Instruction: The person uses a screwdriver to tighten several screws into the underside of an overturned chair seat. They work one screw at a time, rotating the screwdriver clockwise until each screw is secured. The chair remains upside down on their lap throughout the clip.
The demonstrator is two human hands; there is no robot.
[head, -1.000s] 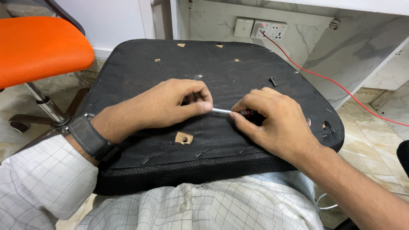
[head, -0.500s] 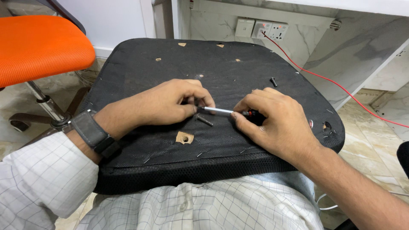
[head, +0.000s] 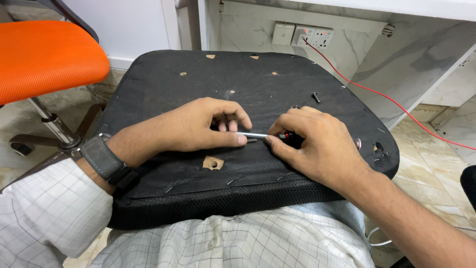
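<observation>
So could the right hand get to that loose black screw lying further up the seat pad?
Probably yes. The black screw lies bare on the seat pad just beyond the right hand, nothing between them, though that hand is pinching a small screwdriver.

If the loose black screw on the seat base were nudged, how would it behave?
The screw is small, so probably light. Lying on its side, its round shank may roll in an arc, though the seat base's coarse fabric should slow it. Being tiny, it may slip from fingers.

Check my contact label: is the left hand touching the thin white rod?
Touching. The head view shows the left hand pinching the white rod end between thumb and fingers.
</observation>
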